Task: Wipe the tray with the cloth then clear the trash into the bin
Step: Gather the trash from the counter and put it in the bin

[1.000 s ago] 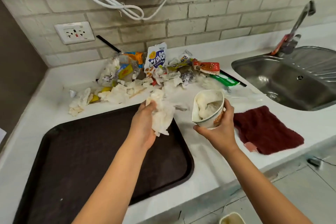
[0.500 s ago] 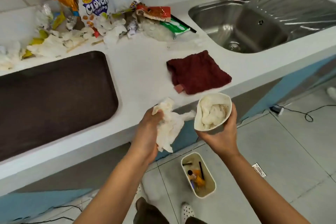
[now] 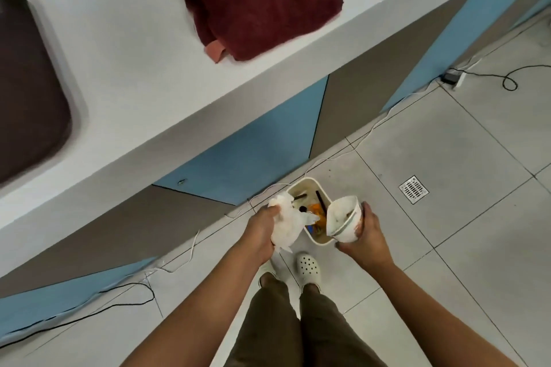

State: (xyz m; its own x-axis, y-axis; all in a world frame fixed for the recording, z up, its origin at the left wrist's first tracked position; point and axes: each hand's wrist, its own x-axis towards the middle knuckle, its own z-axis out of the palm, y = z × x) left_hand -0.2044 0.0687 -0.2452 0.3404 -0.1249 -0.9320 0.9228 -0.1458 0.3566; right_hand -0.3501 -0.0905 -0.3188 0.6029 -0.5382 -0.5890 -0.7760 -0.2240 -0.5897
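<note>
Below, left hand (image 3: 261,231) fingers around crumpled tissue (image 3: 286,222), right hand (image 3: 362,235) fingers around round paper cup (image 3: 343,217), above cream bin (image 3: 301,185).

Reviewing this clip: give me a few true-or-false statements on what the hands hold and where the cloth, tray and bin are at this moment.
1. The left hand grips crumpled white tissue. True.
2. The right hand is empty. False: it holds a white paper cup, tipped toward the bin.
3. The bin stands on the counter. False: it stands on the floor, near the person's feet.
4. The red cloth lies on the counter, with no hand on it. True.
5. The cloth lies on the tray. False: it lies apart, to the tray's right.
</note>
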